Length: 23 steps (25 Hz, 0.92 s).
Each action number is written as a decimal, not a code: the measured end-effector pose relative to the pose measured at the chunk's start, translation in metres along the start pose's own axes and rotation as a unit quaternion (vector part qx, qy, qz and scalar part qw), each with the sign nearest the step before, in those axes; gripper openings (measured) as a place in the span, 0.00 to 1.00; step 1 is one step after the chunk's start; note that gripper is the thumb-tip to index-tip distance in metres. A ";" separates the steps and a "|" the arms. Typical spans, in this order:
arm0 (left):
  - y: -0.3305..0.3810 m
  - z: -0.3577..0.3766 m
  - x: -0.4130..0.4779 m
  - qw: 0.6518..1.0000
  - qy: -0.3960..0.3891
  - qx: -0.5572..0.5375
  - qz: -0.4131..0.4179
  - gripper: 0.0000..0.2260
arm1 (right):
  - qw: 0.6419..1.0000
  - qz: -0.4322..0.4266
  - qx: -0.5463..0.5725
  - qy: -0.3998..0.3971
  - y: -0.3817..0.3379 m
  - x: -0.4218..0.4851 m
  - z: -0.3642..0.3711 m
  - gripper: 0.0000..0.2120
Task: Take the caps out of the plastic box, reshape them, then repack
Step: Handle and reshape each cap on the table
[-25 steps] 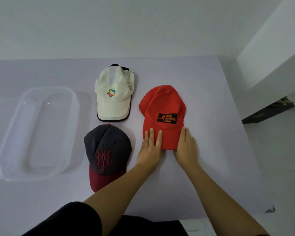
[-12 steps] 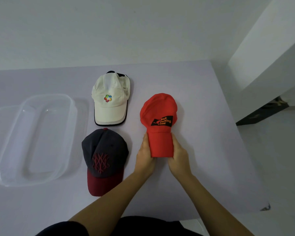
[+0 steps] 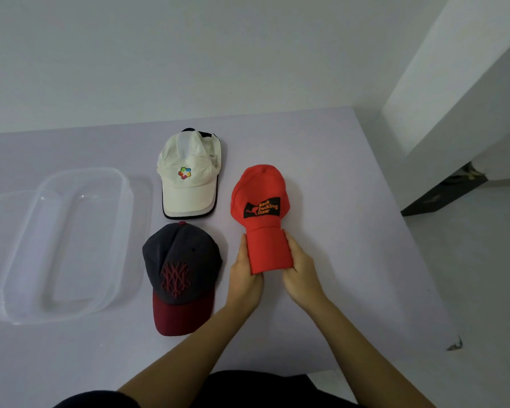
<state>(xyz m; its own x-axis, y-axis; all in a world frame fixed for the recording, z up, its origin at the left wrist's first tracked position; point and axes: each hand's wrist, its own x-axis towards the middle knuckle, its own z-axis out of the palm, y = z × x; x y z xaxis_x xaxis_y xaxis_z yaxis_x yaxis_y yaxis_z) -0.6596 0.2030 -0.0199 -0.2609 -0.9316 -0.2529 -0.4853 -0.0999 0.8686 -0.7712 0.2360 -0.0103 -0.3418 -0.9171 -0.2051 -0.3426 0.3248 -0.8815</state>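
One clear rectangular plastic box [image 3: 71, 245] sits at the left of the pale table [image 3: 321, 172] and holds nothing, so unpacking looks finished. Just right of it lie a navy fabric cap with a maroon brim [image 3: 180, 269] and a white fabric cap with a coloured logo [image 3: 189, 178]. Further right is the red fabric cap [image 3: 259, 195]. Its brim is squeezed narrow between the left hand [image 3: 243, 278] and right hand [image 3: 302, 275], each gripping one side. Reshaping seems under way, and repacking remains.

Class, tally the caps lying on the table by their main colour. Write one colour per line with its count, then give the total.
white cap: 1
red cap: 1
navy cap with maroon brim: 1
Total: 3 caps
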 end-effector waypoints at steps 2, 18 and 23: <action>-0.004 -0.009 0.003 0.999 -0.012 0.036 -0.001 0.26 | 0.998 -0.027 -0.044 -0.023 0.003 0.006 -0.008 0.26; -0.016 -0.018 -0.012 0.963 -0.014 0.228 0.143 0.31 | 0.979 -0.044 -0.192 0.059 0.016 -0.025 0.003 0.34; -0.009 -0.014 -0.017 0.969 0.010 0.146 0.197 0.31 | 0.994 -0.041 0.006 0.104 -0.002 -0.047 0.016 0.28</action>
<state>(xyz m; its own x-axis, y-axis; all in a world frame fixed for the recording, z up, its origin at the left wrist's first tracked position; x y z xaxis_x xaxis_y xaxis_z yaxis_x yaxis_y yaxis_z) -0.6391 0.2154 -0.0178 -0.4598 -0.8840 0.0843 -0.5674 0.3655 0.7379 -0.7406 0.2749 -0.0060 -0.4873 -0.8722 -0.0420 -0.3664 0.2479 -0.8968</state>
